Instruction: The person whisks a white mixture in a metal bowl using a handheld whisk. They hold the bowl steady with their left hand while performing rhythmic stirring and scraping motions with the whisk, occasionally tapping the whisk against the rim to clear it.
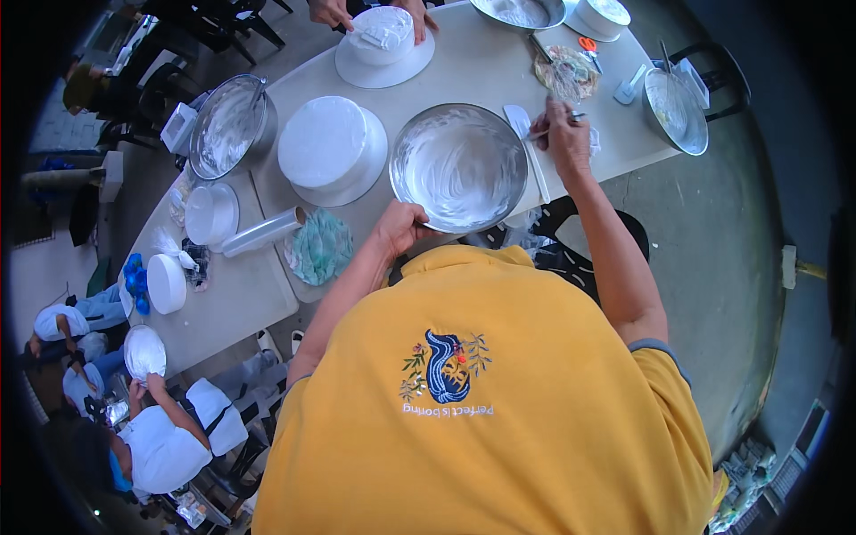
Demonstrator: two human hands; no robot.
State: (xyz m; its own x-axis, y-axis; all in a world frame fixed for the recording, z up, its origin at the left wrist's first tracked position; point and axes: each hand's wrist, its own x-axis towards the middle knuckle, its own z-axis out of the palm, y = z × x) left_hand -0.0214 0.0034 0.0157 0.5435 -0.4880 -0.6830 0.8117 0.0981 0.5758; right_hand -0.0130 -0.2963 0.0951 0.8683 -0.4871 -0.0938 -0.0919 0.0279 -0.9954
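My left hand (401, 227) grips the near left rim of a stainless steel mixing bowl (518, 157), thumb over the edge. White cream (461, 167) is smeared around the inside of the bowl. To the right, my right hand (563, 137) is closed around a thin utensil (537, 136), mostly hidden by the fingers. A white spatula (529, 150) lies between this hand and the bowl. Just beyond the hand, a wire whisk (560, 73) rests on a crumpled patterned cloth (582, 70). Left of the bowl, a white round cake form (323, 140) sits on a round base (376, 144).
Another person's hands (418, 17) work on a white cake form (381, 33) across the table (461, 63). Cream-smeared bowls (231, 127) stand around. A film roll (264, 232) and green cloth (323, 246) lie left, orange-handled scissors (588, 45) at the far right. A black chair (622, 234) is close.
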